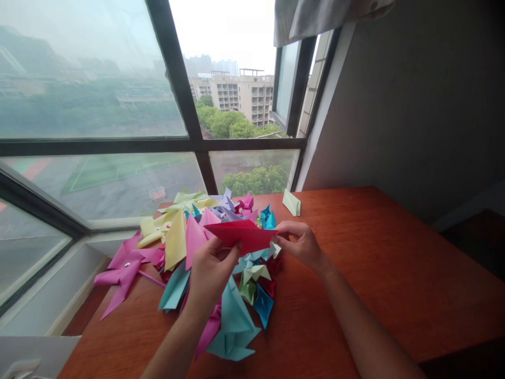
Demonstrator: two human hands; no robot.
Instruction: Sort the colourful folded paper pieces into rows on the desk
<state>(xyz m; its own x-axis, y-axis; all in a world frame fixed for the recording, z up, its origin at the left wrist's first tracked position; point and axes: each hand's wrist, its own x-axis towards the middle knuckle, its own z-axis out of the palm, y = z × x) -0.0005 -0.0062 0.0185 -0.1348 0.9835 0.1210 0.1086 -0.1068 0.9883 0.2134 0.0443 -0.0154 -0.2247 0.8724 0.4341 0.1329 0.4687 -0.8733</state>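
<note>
A folded red paper piece (pixel 246 238) is held up between both hands, above a pile of colourful folded paper. My left hand (pixel 216 263) pinches its lower left part, with the thumb on the near side. At its right end, the fingertips of my right hand (pixel 299 243) close on the corner. Behind and below the red paper lie a yellow folded piece (pixel 175 239), a pink one (pixel 195 237) and a large teal one (pixel 232 321). A magenta pinwheel (pixel 127 264) rests at the pile's left side.
The reddish-brown wooden table (pixel 355 252) extends to the right. A pale green folded paper (pixel 292 203) stands near its back edge. Behind the table are framed windows, one pane (pixel 286 84) swung open, with a grey cloth (pixel 311 18) hanging above. A blue folded star (pixel 263 305) lies at the pile's right.
</note>
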